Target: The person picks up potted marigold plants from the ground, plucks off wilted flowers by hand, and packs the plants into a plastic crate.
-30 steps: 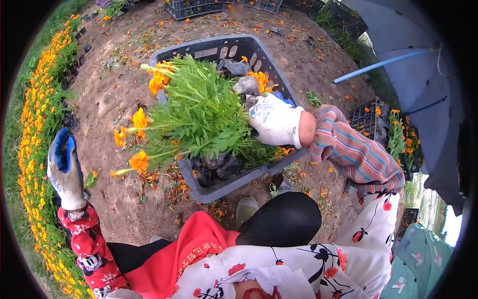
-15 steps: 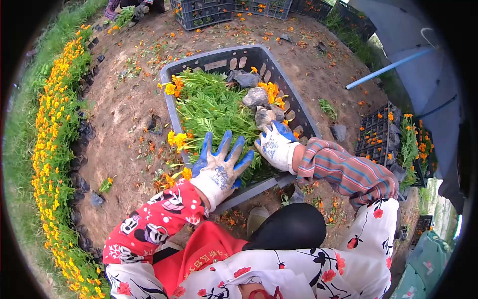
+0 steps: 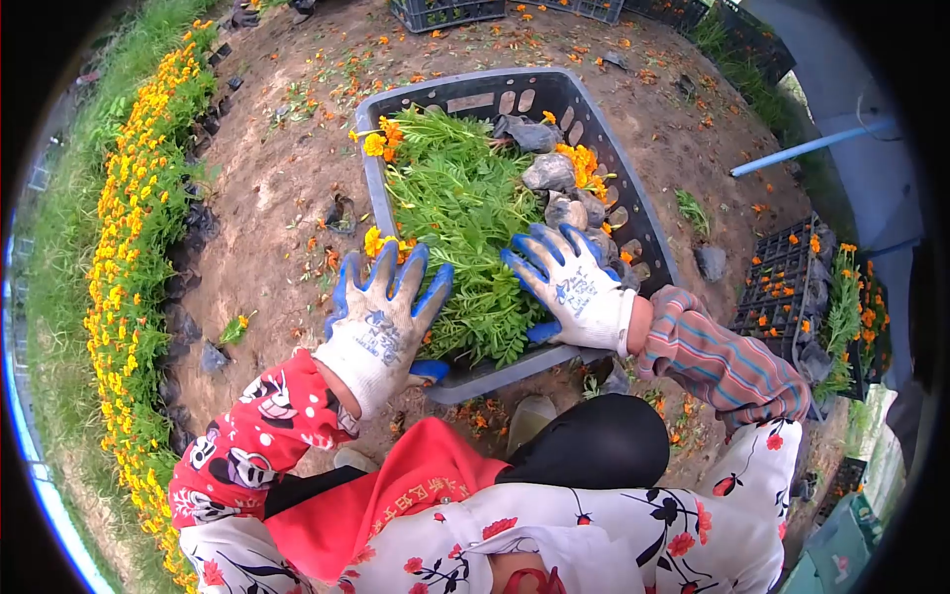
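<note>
Both hands wear white gloves with blue palms and fingers. My left hand (image 3: 381, 322) is spread with nothing in it, over the near left edge of a dark plastic crate (image 3: 643, 213). Fingers apart, my right hand (image 3: 574, 287) rests at the near right side of the leafy marigold plants (image 3: 455, 198) lying in the crate. Their dark-wrapped root balls (image 3: 549, 172) line the right side, with orange blooms (image 3: 584, 166) beside them. More yellow-orange blooms (image 3: 374, 145) poke out at the crate's left edge.
A long row of marigolds (image 3: 129, 287) runs down the left. To the right stand a tilted crate (image 3: 777, 287) with plants beside it and a blue pole (image 3: 807, 148). Another crate (image 3: 450, 10) is at the top. Petals and scraps litter the soil (image 3: 267, 198).
My right hand has let go of the plants it held a second ago, and they now lie in the crate. My left hand came in from the far left to the crate's edge.
</note>
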`<action>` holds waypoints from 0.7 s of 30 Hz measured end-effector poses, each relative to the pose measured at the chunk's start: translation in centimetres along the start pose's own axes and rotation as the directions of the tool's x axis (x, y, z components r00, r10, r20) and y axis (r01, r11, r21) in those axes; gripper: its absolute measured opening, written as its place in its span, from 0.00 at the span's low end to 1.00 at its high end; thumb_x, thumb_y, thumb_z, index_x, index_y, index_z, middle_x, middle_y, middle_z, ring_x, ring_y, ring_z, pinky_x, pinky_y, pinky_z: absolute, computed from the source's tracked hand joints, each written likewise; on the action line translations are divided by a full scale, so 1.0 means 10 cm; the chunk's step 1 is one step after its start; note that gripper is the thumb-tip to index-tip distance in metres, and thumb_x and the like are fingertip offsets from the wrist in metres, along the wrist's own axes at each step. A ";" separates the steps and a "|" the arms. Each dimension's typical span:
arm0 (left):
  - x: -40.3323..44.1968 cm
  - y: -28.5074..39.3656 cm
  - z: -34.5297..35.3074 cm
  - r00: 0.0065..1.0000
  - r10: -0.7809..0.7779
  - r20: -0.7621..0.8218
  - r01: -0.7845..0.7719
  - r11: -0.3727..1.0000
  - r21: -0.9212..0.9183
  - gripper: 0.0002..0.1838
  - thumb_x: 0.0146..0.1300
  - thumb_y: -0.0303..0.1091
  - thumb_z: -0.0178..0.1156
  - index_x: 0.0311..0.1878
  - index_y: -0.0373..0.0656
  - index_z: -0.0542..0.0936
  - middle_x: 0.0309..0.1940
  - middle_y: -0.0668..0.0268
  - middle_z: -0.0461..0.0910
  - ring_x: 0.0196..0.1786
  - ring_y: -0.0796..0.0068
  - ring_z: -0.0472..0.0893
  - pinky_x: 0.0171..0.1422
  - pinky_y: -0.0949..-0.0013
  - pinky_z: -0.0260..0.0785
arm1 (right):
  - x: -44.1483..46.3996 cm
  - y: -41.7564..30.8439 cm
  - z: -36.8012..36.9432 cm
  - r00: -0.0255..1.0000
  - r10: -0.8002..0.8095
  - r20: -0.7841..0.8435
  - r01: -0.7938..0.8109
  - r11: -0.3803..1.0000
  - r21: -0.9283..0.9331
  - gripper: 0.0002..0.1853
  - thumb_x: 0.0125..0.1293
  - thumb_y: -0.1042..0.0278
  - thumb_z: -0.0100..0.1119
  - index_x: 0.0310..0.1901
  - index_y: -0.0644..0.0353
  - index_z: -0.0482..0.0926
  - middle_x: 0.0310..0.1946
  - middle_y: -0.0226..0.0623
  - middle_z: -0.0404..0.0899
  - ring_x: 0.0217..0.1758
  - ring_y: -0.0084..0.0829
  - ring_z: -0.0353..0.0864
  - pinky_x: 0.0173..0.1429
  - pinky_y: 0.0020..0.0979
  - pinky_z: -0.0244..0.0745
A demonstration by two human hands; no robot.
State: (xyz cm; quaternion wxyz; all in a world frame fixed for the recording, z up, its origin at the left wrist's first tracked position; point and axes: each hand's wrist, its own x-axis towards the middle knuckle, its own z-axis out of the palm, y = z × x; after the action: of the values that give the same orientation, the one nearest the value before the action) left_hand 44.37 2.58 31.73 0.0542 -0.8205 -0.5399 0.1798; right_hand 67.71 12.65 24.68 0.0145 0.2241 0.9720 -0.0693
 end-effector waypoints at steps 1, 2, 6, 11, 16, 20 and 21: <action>-0.01 0.00 0.13 1.000 -0.020 -0.018 0.018 0.994 -0.111 0.51 0.42 0.56 0.69 0.69 0.48 0.57 0.64 0.52 0.60 0.68 0.49 0.58 0.65 0.39 0.52 | 0.10 -0.08 -0.03 0.990 -0.122 -0.076 0.121 0.993 -0.013 0.49 0.49 0.41 0.63 0.67 0.61 0.55 0.66 0.54 0.55 0.71 0.54 0.50 0.70 0.58 0.43; -0.01 -0.01 0.19 0.999 -0.043 -0.034 0.034 0.975 -0.219 0.49 0.43 0.55 0.68 0.67 0.46 0.60 0.62 0.52 0.62 0.66 0.51 0.60 0.64 0.41 0.54 | 0.22 -0.12 0.01 0.980 -0.156 -0.122 0.169 0.981 0.098 0.50 0.49 0.40 0.63 0.67 0.61 0.55 0.66 0.54 0.54 0.71 0.54 0.50 0.70 0.58 0.43; 0.36 -0.08 0.06 0.961 0.161 0.226 -0.153 0.987 -0.054 0.38 0.44 0.52 0.68 0.56 0.41 0.71 0.54 0.54 0.69 0.58 0.56 0.69 0.59 0.46 0.61 | 0.46 -0.02 0.39 0.941 -0.285 -0.183 0.308 0.945 0.112 0.45 0.54 0.40 0.58 0.68 0.58 0.55 0.67 0.53 0.53 0.70 0.52 0.51 0.71 0.55 0.45; 0.52 0.04 -0.01 0.935 0.163 0.313 -0.163 0.986 -0.027 0.52 0.40 0.58 0.70 0.66 0.40 0.61 0.59 0.53 0.67 0.65 0.53 0.64 0.66 0.40 0.51 | 0.42 -0.01 0.61 0.976 -0.218 -0.028 0.220 0.965 0.144 0.39 0.58 0.45 0.56 0.67 0.56 0.57 0.66 0.52 0.54 0.69 0.49 0.54 0.70 0.53 0.47; 1.22 -0.22 0.17 0.854 0.097 0.511 -0.191 0.972 0.135 0.51 0.35 0.52 0.72 0.66 0.47 0.63 0.60 0.54 0.65 0.67 0.51 0.61 0.66 0.33 0.46 | 0.42 -0.07 0.73 0.973 -0.176 -0.147 0.209 0.947 0.245 0.41 0.58 0.48 0.56 0.69 0.56 0.53 0.66 0.52 0.54 0.70 0.49 0.53 0.71 0.53 0.45; 1.46 -0.41 0.54 0.845 0.312 0.434 -0.381 0.921 0.080 0.46 0.33 0.46 0.72 0.61 0.46 0.66 0.59 0.52 0.66 0.63 0.51 0.64 0.64 0.42 0.57 | 0.44 -0.03 0.81 0.971 -0.183 -0.154 0.221 0.934 0.280 0.43 0.57 0.48 0.57 0.69 0.58 0.51 0.66 0.53 0.54 0.70 0.49 0.52 0.72 0.53 0.42; 1.48 -0.43 0.43 0.830 0.363 0.423 -0.422 0.905 0.053 0.47 0.33 0.46 0.72 0.61 0.46 0.66 0.59 0.51 0.65 0.63 0.51 0.65 0.64 0.45 0.59 | 0.44 -0.02 0.77 0.970 -0.177 -0.167 0.220 0.932 0.289 0.43 0.57 0.48 0.57 0.69 0.58 0.51 0.66 0.53 0.54 0.70 0.49 0.52 0.72 0.53 0.42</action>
State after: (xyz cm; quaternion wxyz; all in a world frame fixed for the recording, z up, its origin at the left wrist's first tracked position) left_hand 44.30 17.32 25.48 -0.0374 -0.8528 -0.3445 0.3907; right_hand 63.63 13.31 16.80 -0.0949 0.1285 0.9658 -0.2042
